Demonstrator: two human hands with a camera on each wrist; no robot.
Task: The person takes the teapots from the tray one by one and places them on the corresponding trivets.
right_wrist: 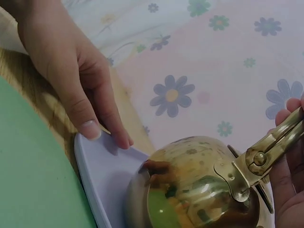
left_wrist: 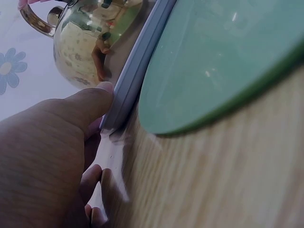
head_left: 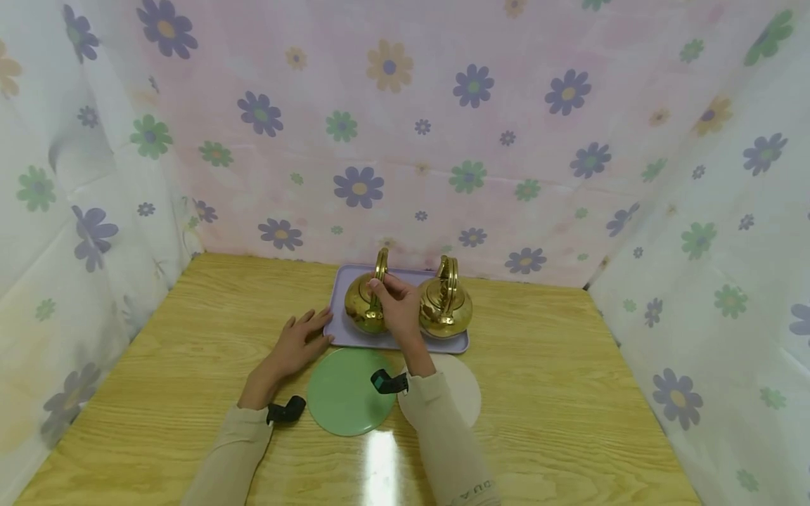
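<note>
Two sleeves (head_left: pixel 228 450) lie nearest, over the desk (head_left: pixel 538 393). Beyond them, a green disc (head_left: pixel 348 400) lies flat, with a white disc (head_left: pixel 465 393) to its right, partly under the right sleeve. Next is the pale purple tray (head_left: pixel 344 334). The left hand (head_left: pixel 300 344) is at the tray's left near corner, its fingers extended and relaxed, thumb touching the rim. The right hand (head_left: pixel 400 306) has its fingers wrapped around the upright handle (head_left: pixel 381 263) of the left kettle (head_left: pixel 359 313), which is within the tray's outline. The right kettle (head_left: pixel 436 313) stands beside it in the tray, its handle raised. A flowered curtain (head_left: pixel 430 98) forms the background.

Caution: the handle appears hinged; an off-centre pull could swing the left kettle and knock the right kettle. If the base catches the rim, the tray may slide or tip, should the left hand's light contact fail to steady it.

Limits of view: the left kettle's underside is hidden, so full contact with the tray cannot be confirmed. Its handle is cut off in the right wrist view. Whether the right hand touches the right kettle cannot be determined.
</note>
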